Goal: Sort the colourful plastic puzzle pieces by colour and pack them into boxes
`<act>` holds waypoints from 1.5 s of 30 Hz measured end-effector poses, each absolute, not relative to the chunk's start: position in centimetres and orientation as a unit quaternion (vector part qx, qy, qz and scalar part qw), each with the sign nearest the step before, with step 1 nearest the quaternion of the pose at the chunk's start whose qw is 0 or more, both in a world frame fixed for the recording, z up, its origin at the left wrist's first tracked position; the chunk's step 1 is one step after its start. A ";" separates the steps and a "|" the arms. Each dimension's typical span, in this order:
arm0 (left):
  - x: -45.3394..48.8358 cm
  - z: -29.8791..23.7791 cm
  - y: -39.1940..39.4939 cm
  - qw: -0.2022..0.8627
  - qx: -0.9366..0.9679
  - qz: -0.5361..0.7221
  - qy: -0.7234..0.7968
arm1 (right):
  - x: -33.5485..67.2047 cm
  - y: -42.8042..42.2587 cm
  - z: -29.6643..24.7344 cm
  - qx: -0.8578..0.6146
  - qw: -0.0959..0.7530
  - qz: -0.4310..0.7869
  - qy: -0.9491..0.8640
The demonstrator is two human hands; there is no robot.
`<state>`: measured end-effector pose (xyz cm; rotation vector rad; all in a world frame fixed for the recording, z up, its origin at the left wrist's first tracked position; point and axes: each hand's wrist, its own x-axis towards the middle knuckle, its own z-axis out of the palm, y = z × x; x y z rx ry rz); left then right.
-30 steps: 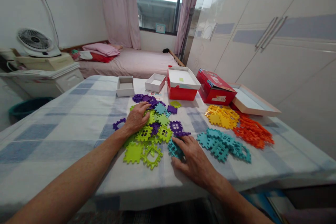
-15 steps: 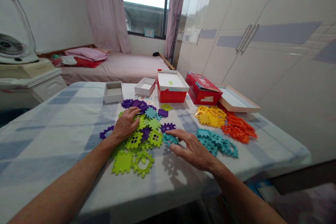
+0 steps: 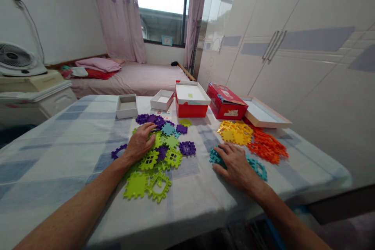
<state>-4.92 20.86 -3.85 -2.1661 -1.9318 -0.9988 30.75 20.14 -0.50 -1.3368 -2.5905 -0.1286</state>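
Note:
My left hand (image 3: 141, 140) rests on a mixed pile of toothed plastic building pieces, fingers extended and thumb apart. Around it lie lime green pieces (image 3: 136, 184), purple pieces (image 3: 187, 148) and a few light blue pieces (image 3: 168, 129). My right hand (image 3: 236, 164) is low over the teal pile at the right. A teal building piece (image 3: 216, 157) shows between its thumb and fingers, at the pile's left side. The hand covers most of this pile; another teal piece (image 3: 258, 168) sticks out beside the wrist.
Yellow pieces (image 3: 236, 132) and orange pieces (image 3: 268, 146) lie in heaps at the right. Along the back stand two small white boxes (image 3: 126, 106), a red box with a white tray on top (image 3: 191, 109), another red box (image 3: 227, 101) and a shallow lid (image 3: 268, 113).
My right hand has carried a teal piece rightward from beside the mixed pile to the teal pile. My left hand has stayed in place.

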 end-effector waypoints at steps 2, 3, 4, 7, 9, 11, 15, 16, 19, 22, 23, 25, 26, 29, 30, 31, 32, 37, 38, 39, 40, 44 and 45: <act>-4.8 -3.8 20.8 0.042 -0.704 -0.332 -0.627 | 30.4 20.3 -0.3 -0.450 0.113 -0.061 -0.884; -4.9 -3.7 20.8 0.047 -0.700 -0.336 -0.628 | 30.0 20.4 0.0 -0.445 0.125 -0.065 -0.884; -4.9 -3.6 20.8 0.053 -0.695 -0.340 -0.631 | 29.5 20.5 0.4 -0.437 0.137 -0.064 -0.886; -5.6 -3.3 20.8 0.084 -0.667 -0.355 -0.650 | 26.4 21.4 2.1 -0.399 0.164 -0.029 -0.902; -6.2 -3.1 20.9 0.106 -0.647 -0.358 -0.664 | 23.4 22.6 2.9 -0.376 0.171 0.013 -0.911; -6.9 -3.2 21.0 0.121 -0.635 -0.355 -0.676 | 20.0 24.1 3.1 -0.368 0.171 0.054 -0.913; -7.7 -3.7 21.4 0.126 -0.639 -0.350 -0.673 | 14.3 27.2 2.0 -0.388 0.142 0.088 -0.906; -7.7 -3.9 21.5 0.127 -0.643 -0.352 -0.668 | 13.3 27.8 1.6 -0.394 0.135 0.092 -0.904; -7.5 -4.0 21.6 0.138 -0.656 -0.357 -0.650 | 11.4 28.9 0.3 -0.402 0.131 0.105 -0.900; -6.8 -3.6 21.3 0.130 -0.679 -0.360 -0.626 | 11.3 29.5 -0.2 -0.404 0.149 0.109 -0.896; -6.5 -3.3 21.1 0.121 -0.691 -0.361 -0.614 | 11.6 29.7 0.0 -0.405 0.154 0.111 -0.894; -5.8 -2.9 20.7 0.095 -0.728 -0.356 -0.579 | 12.6 30.3 0.8 -0.409 0.162 0.116 -0.891; -5.4 -2.6 20.5 0.079 -0.751 -0.347 -0.557 | 13.2 30.5 1.3 -0.408 0.164 0.119 -0.890; -4.5 -2.2 19.9 0.035 -0.809 -0.303 -0.503 | 15.2 31.2 2.7 -0.391 0.138 0.133 -0.900; -4.3 -2.1 19.9 0.026 -0.819 -0.288 -0.495 | 15.7 31.3 3.0 -0.379 0.120 0.140 -0.907; -4.1 -2.0 19.8 0.020 -0.827 -0.276 -0.490 | 16.0 31.3 3.0 -0.365 0.102 0.147 -0.914; -4.1 -2.0 19.8 0.018 -0.831 -0.268 -0.487 | 16.3 31.3 2.9 -0.353 0.087 0.151 -0.919; -4.3 -2.0 20.0 0.017 -0.826 -0.283 -0.488 | 15.7 31.0 1.2 -0.312 0.068 0.141 -0.937; -4.4 -2.0 20.0 0.015 -0.822 -0.290 -0.490 | 15.5 31.0 1.0 -0.308 0.065 0.139 -0.939; -4.5 -2.1 20.0 0.013 -0.818 -0.297 -0.492 | 15.4 30.9 0.9 -0.305 0.058 0.136 -0.941; -4.5 -2.1 20.1 0.009 -0.816 -0.301 -0.492 | 15.3 30.8 0.9 -0.302 0.048 0.130 -0.943; -4.5 -2.4 20.1 0.005 -0.811 -0.315 -0.492 | 15.3 30.4 1.4 -0.295 0.014 0.094 -0.951; -4.5 -2.4 20.1 0.006 -0.811 -0.317 -0.492 | 15.3 30.4 1.5 -0.297 0.010 0.092 -0.950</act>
